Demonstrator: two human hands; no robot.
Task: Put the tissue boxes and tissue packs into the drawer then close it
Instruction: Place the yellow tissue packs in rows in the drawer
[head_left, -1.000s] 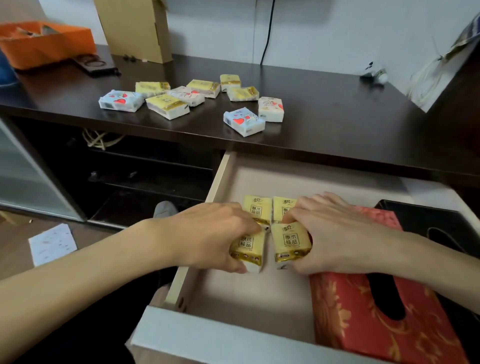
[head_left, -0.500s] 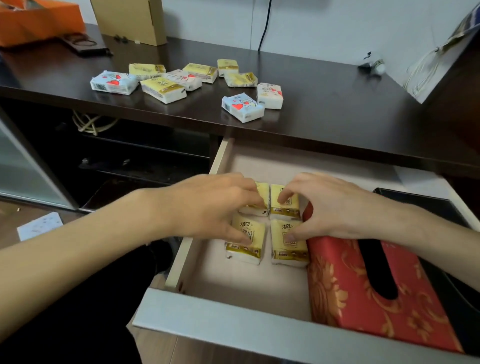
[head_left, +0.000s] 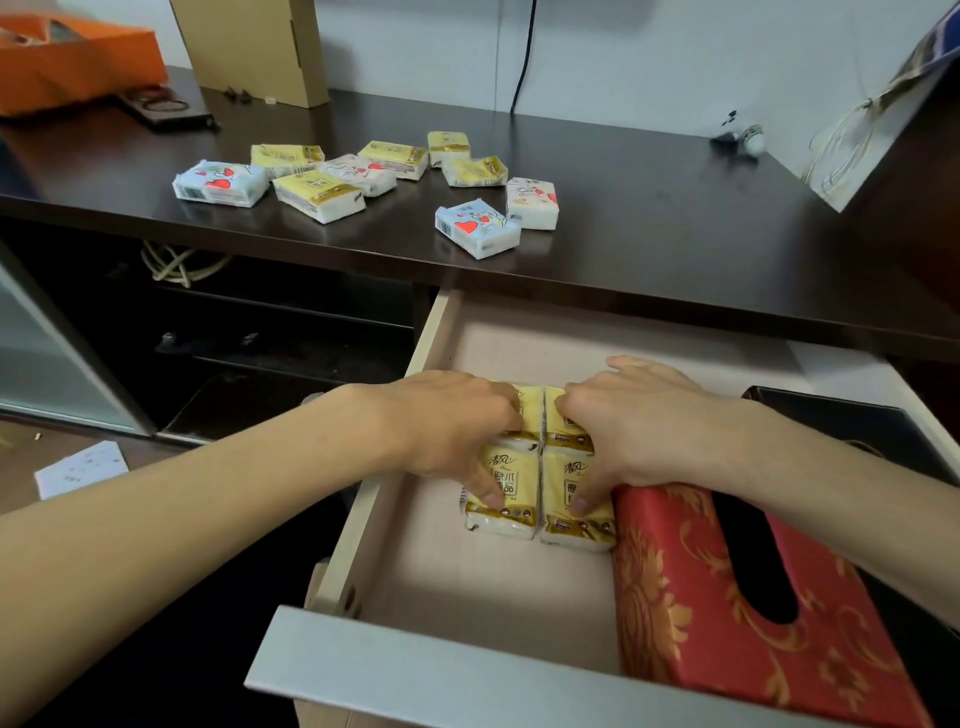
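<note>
We've got the drawer (head_left: 415, 561) pulled open under the dark desk (head_left: 649, 218), with the red box (head_left: 737, 623) lying along the drawer's right side and a black box (head_left: 852, 431) just beyond that, further right. Four yellow packs (head_left: 524, 499) sit in a tight two-by-two block near the drawer's middle, touching the red box, while nine more packs (head_left: 317, 196) are scattered on the desk behind the drawer. Our left hand (head_left: 447, 426) and right hand (head_left: 628, 421) are both spread flat on the block, fingers apart and pressing down, not gripping anything.
</note>
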